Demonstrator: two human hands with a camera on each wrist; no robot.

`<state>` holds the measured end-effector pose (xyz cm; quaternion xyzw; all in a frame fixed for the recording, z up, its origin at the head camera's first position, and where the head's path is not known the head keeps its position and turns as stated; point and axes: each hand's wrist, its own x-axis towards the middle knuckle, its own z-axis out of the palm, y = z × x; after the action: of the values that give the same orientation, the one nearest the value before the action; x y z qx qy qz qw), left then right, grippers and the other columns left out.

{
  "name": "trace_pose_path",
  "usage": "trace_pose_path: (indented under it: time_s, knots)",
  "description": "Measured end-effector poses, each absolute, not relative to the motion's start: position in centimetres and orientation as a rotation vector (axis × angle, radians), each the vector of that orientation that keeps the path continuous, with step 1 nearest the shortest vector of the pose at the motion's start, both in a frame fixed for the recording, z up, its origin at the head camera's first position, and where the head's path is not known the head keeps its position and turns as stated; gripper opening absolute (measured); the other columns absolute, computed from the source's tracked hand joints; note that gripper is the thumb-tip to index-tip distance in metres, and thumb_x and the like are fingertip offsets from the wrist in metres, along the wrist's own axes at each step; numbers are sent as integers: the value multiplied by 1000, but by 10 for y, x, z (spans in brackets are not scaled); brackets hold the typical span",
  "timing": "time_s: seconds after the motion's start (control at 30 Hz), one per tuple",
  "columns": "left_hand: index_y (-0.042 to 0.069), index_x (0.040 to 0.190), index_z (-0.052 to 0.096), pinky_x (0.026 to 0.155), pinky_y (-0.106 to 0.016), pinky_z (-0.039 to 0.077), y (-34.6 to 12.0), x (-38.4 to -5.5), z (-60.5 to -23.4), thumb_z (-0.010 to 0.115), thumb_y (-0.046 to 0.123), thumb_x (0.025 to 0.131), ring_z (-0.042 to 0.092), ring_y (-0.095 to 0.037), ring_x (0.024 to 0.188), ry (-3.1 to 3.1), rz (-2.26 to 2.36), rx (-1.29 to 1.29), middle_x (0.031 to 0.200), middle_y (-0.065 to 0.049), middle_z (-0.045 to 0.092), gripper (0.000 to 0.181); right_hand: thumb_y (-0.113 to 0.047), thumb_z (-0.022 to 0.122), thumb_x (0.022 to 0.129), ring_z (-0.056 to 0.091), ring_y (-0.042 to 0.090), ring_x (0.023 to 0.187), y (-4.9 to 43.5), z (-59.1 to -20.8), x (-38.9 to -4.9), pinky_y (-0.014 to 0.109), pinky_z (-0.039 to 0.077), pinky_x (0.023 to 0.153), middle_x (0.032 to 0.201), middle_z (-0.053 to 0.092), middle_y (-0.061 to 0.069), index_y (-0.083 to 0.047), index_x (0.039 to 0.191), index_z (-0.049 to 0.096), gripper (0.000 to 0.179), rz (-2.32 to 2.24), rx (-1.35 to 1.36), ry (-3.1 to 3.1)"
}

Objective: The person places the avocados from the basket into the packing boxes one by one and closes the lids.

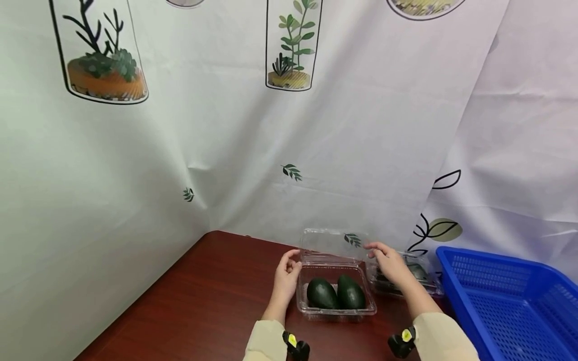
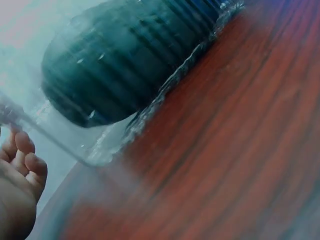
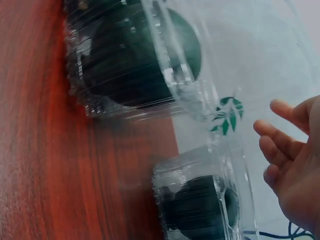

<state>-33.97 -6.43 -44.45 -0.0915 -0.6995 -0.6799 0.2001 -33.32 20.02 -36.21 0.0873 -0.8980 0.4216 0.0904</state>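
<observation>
A clear plastic clamshell box (image 1: 336, 314) stands on the table with two dark green avocados (image 1: 350, 292) side by side in it. Its transparent lid (image 1: 331, 245) is raised at the back. My left hand (image 1: 284, 281) is by the box's back left corner, fingers loosely bent at the lid's edge; whether they touch it is unclear. Near the lid's right edge is my right hand (image 1: 392, 265), its fingers spread and relaxed with nothing held, as the right wrist view shows. The left wrist view shows one avocado (image 2: 125, 60) through the box wall.
Behind my right forearm sits another clear box (image 1: 426, 286) with dark green contents, partly covered by the arm. A blue plastic basket (image 1: 469, 306) stands at the right. Printed white cloth (image 1: 244, 190) hangs behind the reddish-brown table (image 1: 212, 296).
</observation>
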Motion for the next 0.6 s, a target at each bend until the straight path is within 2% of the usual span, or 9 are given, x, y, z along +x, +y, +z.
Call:
trace_pose_path:
  time_s: [0.1, 0.13, 0.27, 0.33, 0.43, 0.6]
  knots:
    - [7, 114, 62, 60, -25, 39, -71, -340, -441, 52, 4, 93, 45, -12, 69, -1996, -1879, -244, 85, -5, 54, 23, -12, 32, 99, 52, 30, 77, 204, -359, -329, 35, 41, 66, 92, 59, 16, 3, 112, 57, 32, 1362, 291, -2628]
    - [6, 112, 63, 60, -26, 40, -74, -339, -439, 51, 4, 93, 47, -14, 70, -2011, -1878, -250, 86, -7, 55, 22, -12, 32, 100, 53, 28, 79, 205, -359, -328, 34, 42, 68, 90, 59, 16, 6, 111, 57, 33, 1406, 310, -2614]
    - [0, 104, 65, 61, -34, 43, -87, -337, -429, 45, 4, 95, 49, -23, 68, -2095, -1932, -340, 82, -16, 56, 22, -22, 28, 103, 51, 24, 70, 209, -358, -321, 35, 43, 64, 82, 56, 16, 12, 106, 53, 42, 1563, 319, -2605]
    - [-3, 101, 65, 60, -36, 42, -94, -334, -424, 43, 6, 97, 47, -27, 64, -2163, -1944, -426, 76, -22, 52, 24, -30, 32, 102, 51, 22, 66, 211, -359, -317, 34, 42, 61, 80, 57, 12, 8, 103, 56, 45, 1522, 269, -2659]
    - [-4, 100, 64, 60, -38, 42, -104, -329, -417, 44, 14, 99, 46, -29, 64, -2277, -1918, -558, 79, -26, 52, 27, -36, 42, 98, 49, 20, 60, 213, -362, -310, 34, 41, 57, 77, 56, 8, 0, 99, 59, 40, 1407, 246, -2774]
    - [6, 102, 63, 63, -37, 44, -116, -322, -413, 55, 24, 94, 51, -26, 72, -2473, -1868, -710, 87, -15, 58, 21, -27, 54, 93, 51, 21, 53, 212, -370, -294, 32, 37, 43, 70, 54, 6, -7, 100, 58, 22, 1321, 248, -2888]
